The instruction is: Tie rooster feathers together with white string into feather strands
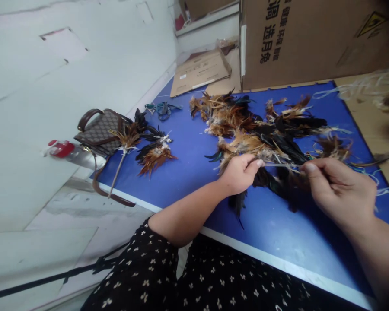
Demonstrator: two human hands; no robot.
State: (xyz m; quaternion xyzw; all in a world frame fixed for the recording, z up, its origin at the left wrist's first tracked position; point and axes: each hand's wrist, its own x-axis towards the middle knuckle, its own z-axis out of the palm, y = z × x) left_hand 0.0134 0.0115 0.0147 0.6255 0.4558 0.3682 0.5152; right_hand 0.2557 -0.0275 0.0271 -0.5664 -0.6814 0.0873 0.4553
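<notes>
Between my two hands runs a thin pale strip point(280, 165), pulled straight over a spread of brown and black feathers point(233, 119). My left hand point(241, 173) pinches one end, near the lower feathers. The other end is pinched by my right hand point(339, 185), above the right part of the blue table point(188, 181). Dark feathers point(270, 181) lie just below the strip; whether they are attached to it is unclear. Two smaller feather bunches, one brown and black point(129, 134), one orange and black point(157, 153), are at the left.
A patterned handbag point(105, 129) and a red-capped bottle point(74, 154) stand at the left table edge. A large cardboard box point(311, 39) and flattened cardboard point(201, 71) are behind. White strings point(369, 84) lie at the right.
</notes>
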